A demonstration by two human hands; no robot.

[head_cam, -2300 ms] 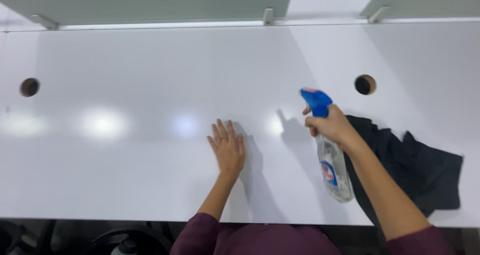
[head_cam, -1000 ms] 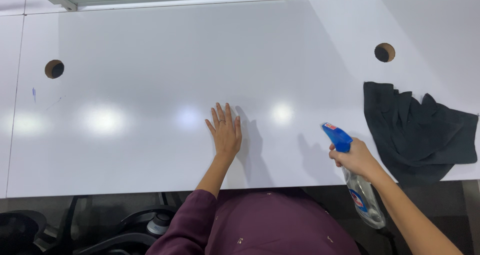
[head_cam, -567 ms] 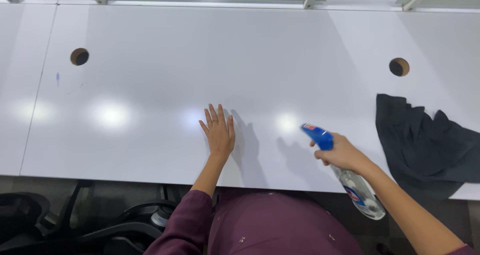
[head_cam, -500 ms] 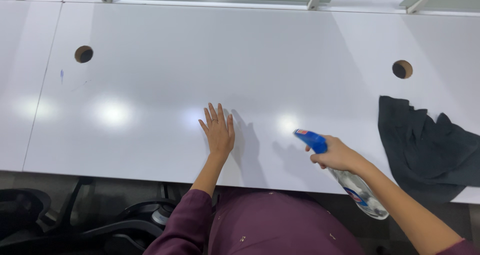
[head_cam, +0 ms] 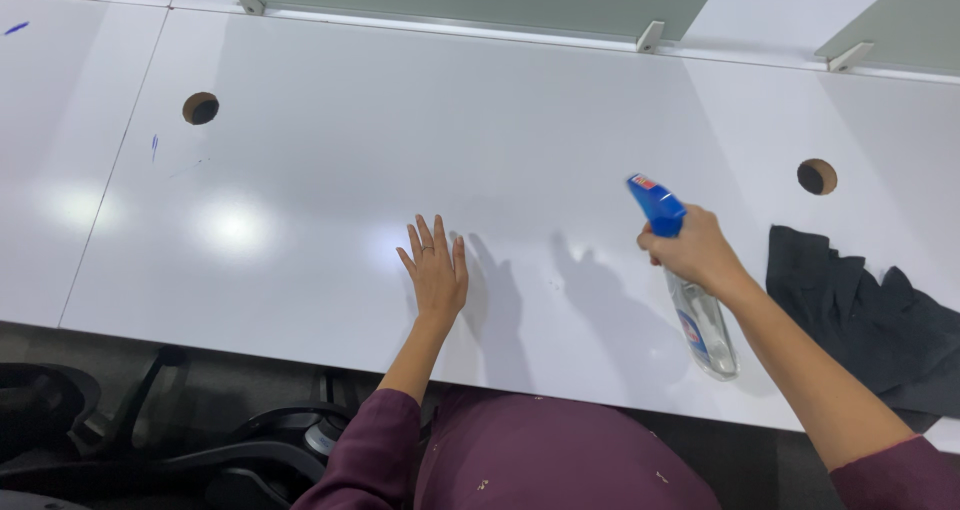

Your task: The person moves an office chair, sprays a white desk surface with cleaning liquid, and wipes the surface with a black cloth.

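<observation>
We see the left hand (head_cam: 435,270) lying flat on the white desk (head_cam: 420,140), palm down and fingers spread wide, holding nothing; we think it rests there to steady the body while the other arm works. The right hand (head_cam: 692,250) is closed around the neck of a spray bottle (head_cam: 690,300), fingers wrapped at the trigger (whether the trigger is pressed, we cannot tell). The bottle is held above the desk and tilted, its blue nozzle (head_cam: 655,200) pointing up and to the left toward the open middle of the surface, its clear body hanging down toward the near edge. Just to the right of this arm a dark cloth (head_cam: 870,320) lies crumpled on the desk, near the hand but not touching it. Two round cable holes (head_cam: 201,108) sit toward the back, and small blue marks (head_cam: 154,147) show near the left one.
</observation>
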